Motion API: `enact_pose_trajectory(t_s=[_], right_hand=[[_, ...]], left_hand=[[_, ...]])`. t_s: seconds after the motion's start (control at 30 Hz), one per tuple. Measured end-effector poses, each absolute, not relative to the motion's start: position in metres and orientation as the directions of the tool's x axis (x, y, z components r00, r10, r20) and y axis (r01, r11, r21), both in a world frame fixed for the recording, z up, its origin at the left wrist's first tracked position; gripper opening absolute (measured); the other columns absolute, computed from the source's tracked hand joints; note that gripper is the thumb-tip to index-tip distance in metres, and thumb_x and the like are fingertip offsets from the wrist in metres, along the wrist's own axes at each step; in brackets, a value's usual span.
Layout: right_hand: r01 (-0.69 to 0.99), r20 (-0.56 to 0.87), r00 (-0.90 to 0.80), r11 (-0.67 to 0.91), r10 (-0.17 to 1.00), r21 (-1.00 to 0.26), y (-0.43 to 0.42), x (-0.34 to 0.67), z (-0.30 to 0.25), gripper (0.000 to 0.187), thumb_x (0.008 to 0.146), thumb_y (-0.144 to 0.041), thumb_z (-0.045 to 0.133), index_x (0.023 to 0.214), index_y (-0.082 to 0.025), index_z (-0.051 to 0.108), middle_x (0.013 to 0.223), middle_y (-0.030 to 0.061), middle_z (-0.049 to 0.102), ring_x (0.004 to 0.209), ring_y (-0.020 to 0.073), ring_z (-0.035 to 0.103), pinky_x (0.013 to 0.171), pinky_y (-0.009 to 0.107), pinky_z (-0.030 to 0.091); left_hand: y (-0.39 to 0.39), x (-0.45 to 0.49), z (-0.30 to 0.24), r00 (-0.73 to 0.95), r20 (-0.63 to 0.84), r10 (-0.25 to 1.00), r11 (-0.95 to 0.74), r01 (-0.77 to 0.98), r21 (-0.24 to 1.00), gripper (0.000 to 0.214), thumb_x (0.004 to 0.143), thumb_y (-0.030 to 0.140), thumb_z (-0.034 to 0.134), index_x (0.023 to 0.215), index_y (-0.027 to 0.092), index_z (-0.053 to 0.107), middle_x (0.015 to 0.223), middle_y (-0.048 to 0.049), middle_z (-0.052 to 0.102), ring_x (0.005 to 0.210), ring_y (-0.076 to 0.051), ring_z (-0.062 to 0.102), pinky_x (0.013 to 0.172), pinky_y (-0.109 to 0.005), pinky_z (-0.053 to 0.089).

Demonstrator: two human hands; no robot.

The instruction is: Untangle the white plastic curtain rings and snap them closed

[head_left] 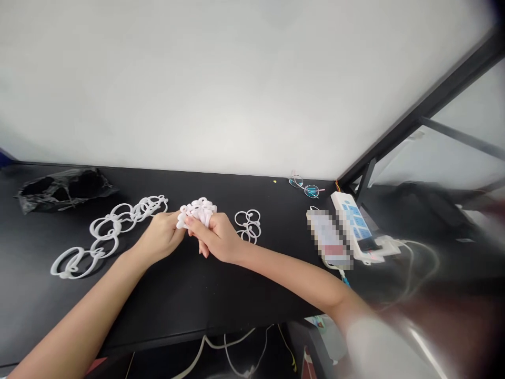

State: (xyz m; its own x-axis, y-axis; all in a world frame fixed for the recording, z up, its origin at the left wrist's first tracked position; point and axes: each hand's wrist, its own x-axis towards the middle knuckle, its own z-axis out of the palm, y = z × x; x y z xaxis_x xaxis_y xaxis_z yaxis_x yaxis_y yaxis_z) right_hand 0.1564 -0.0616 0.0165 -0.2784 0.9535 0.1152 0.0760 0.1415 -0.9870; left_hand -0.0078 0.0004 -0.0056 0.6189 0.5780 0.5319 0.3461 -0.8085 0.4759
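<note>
Both my hands meet near the middle of a black table (177, 295). My right hand (216, 239) is closed round a bunch of small white plastic rings (198, 209) that sticks out above its fingers. My left hand (161, 237) is closed too, its fingertips pinching the left side of the same bunch. A long row of larger white rings (114, 226) lies on the table to the left of my left hand. A small cluster of white rings (248, 225) lies just to the right of my right hand.
A crumpled black plastic bag (63, 189) lies at the far left. Eyeglasses (304, 187) rest by the white wall. A white power strip (353, 223) with cables and a blurred-out object (328, 239) sit at the table's right end. Cables hang below the front edge.
</note>
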Motion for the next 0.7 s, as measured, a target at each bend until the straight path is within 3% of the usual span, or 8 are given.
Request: enact_pose_trajectory(t_s=[0.13, 0.3, 0.43, 0.6, 0.7], right_hand=[[0.121, 0.194, -0.306, 0.240, 0.932, -0.963, -0.063, 0.157, 0.018, 0.048, 0.094, -0.054, 0.046, 0.064, -0.017, 0.055, 0.041, -0.0052, 0.050, 0.038, 0.0087, 0.052, 0.051, 0.021, 0.049], [0.096, 0.220, -0.299, 0.259, 0.929, -0.961, -0.061, 0.160, 0.022, 0.050, 0.097, -0.049, 0.042, 0.059, -0.018, 0.052, 0.036, -0.0050, 0.046, 0.038, 0.0096, 0.053, 0.056, 0.023, 0.052], [-0.006, 0.107, -0.263, 0.109, 0.959, -0.994, -0.052, 0.162, 0.024, 0.046, 0.092, -0.052, 0.050, 0.061, -0.018, 0.052, 0.036, -0.0076, 0.044, 0.030, 0.0083, 0.046, 0.046, 0.023, 0.050], [-0.142, -0.005, -0.091, -0.018, 0.996, -0.990, -0.031, 0.170, 0.024, 0.051, 0.088, -0.058, 0.053, 0.056, -0.019, 0.047, 0.035, -0.0080, 0.040, 0.028, 0.0055, 0.039, 0.041, 0.021, 0.047], [-0.057, -0.084, -0.070, -0.088, 0.994, -0.994, -0.015, 0.172, 0.023, 0.047, 0.088, -0.056, 0.052, 0.062, -0.017, 0.051, 0.042, -0.0055, 0.046, 0.033, 0.0064, 0.043, 0.038, 0.019, 0.043]], left_hand=[[-0.002, -0.001, -0.006, 0.583, 0.481, 0.655, -0.710, 0.258, 0.655, 0.036, 0.081, 0.013, 0.037, 0.047, 0.017, 0.049, 0.042, 0.0012, 0.055, 0.038, -0.008, 0.050, 0.045, -0.018, 0.035], [-0.005, 0.006, -0.005, 0.590, 0.323, 0.740, -0.485, 0.136, 0.864, 0.045, 0.093, 0.027, 0.033, 0.050, 0.017, 0.044, 0.044, -0.0003, 0.056, 0.041, -0.009, 0.052, 0.046, -0.018, 0.038], [-0.005, 0.008, -0.006, 0.562, 0.285, 0.776, -0.454, 0.186, 0.871, 0.042, 0.095, 0.029, 0.036, 0.057, 0.016, 0.047, 0.047, 0.0002, 0.056, 0.045, -0.009, 0.053, 0.051, -0.019, 0.040], [-0.008, 0.010, -0.001, 0.654, 0.091, 0.751, -0.317, 0.237, 0.918, 0.034, 0.098, 0.044, 0.039, 0.095, 0.016, 0.057, 0.052, 0.0050, 0.055, 0.045, -0.009, 0.053, 0.051, -0.020, 0.041], [-0.010, 0.012, 0.002, 0.732, -0.034, 0.681, -0.308, 0.328, 0.893, 0.039, 0.097, 0.048, 0.039, 0.089, 0.016, 0.060, 0.050, 0.0058, 0.049, 0.043, -0.008, 0.049, 0.050, -0.020, 0.038]])
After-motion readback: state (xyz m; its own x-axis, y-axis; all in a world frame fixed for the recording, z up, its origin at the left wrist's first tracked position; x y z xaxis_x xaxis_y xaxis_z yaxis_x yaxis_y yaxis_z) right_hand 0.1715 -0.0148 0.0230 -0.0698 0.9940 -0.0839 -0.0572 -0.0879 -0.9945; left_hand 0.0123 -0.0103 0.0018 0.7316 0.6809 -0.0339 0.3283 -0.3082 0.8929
